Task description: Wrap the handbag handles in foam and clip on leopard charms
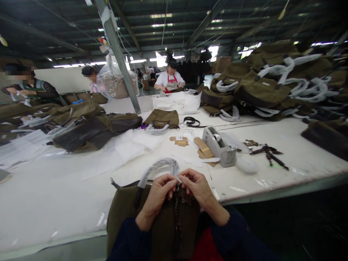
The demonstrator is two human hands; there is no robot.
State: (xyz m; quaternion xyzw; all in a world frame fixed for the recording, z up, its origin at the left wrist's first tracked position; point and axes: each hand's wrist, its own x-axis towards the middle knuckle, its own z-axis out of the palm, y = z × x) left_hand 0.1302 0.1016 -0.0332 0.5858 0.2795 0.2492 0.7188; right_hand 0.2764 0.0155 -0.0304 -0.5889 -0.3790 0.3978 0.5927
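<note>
Both hands are up at the top of the olive bag point(121, 208), lower centre of the frame, and they're working close together. The left hand point(159, 194) has thumb and forefinger pinched at the white wrap point(162, 163), by the handle's right end. The right hand point(199, 188) comes in to meet it, thumb and forefinger closed on the same wrap, its other fingers curled. Just below the fingertips, a dark braided strap point(177, 214) hangs down the bag's front.

Containers now: the olive bag's zip edge shows at the left, but what's inside can't be seen. Upper left, a clear plastic bag point(110, 78) holds a brownish bag point(119, 86).

The olive bag sits against the near edge of the bench point(65, 195), its top facing up the frame and running roughly left to right, the handle arching away from the person. Right of centre, there's the grey tape dispenser point(219, 146), with brown tags point(203, 148) beside it, and a big bag pile point(261, 88) fills the upper right.
</note>
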